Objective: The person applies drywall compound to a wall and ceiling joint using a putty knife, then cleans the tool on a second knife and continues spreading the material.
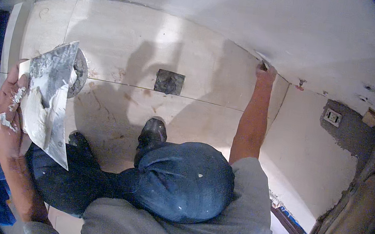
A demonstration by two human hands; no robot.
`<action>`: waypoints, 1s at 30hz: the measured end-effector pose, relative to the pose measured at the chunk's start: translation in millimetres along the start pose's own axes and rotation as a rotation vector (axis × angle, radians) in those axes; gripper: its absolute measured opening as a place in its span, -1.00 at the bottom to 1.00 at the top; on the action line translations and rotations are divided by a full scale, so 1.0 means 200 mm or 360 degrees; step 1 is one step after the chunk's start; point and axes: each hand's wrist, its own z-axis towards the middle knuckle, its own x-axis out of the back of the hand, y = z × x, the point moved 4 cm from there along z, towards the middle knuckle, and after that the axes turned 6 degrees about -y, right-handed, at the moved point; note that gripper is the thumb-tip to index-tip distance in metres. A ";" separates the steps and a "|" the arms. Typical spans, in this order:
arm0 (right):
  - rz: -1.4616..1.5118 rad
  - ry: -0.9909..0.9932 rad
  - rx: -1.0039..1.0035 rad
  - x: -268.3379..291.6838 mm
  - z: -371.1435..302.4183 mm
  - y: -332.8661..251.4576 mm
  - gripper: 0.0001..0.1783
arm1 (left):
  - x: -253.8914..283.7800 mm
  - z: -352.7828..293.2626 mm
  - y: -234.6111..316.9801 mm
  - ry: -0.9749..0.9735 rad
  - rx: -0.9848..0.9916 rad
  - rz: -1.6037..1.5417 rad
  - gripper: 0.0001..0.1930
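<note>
Blue denim, paint-flecked and drawn tight over a bent knee [186, 182], occupies the foreground. To its left, the left hand [5, 103], marked with white smears, is closed on the left edge of a flat, grey, angular metal plate [54, 75] that carries a thick mound of soft-looking white paste [37, 119]. Plate and paste stand tilted, well apart from the right hand [266, 71]. That hand is at the narrow seam [241, 49] where the pale beige tiled surface [196, 48] meets the smooth white wall [201, 2]; its fingers appear bent, but whether they grip a tool cannot be told at this size. Principal risk, in this inspector's judgement: a steeper tilt of the plate could let the mound slide off the lower edge onto the denim or the dark boot [152, 134]. Smears on the holding hand could also loosen its grip. Dropped paste could foul the dark square patch [169, 82] or the round grey recess [79, 73] partly behind the plate. The right arm is nearly straight, so overreaching could unsettle the crouch and press the seam unevenly, leaving gaps or ridges
</note>
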 end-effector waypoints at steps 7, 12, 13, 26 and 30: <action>-0.2305 -0.0462 0.1307 -0.40 -0.54 -0.49 -0.63 | 0.03 0.00 -0.02 -0.0026 -0.0005 0.0269 -0.46; -0.2709 -0.0272 0.1810 -0.34 -0.84 -0.78 -0.64 | 0.08 0.09 -0.09 0.0008 -0.0054 0.0041 -0.47; -0.2753 -0.0219 0.1767 -0.25 -0.76 -0.78 -0.67 | 0.08 0.09 -0.08 0.0058 -0.0021 0.0002 -0.48; -0.0172 -0.0039 -0.0030 0.25 0.32 -0.34 -0.73 | 0.18 0.12 -0.16 0.0130 -0.0079 0.0180 -0.47; -0.0326 -0.0150 -0.0107 0.11 0.28 -0.16 -0.73 | 0.23 0.07 -0.17 0.0121 -0.0110 0.0118 -0.48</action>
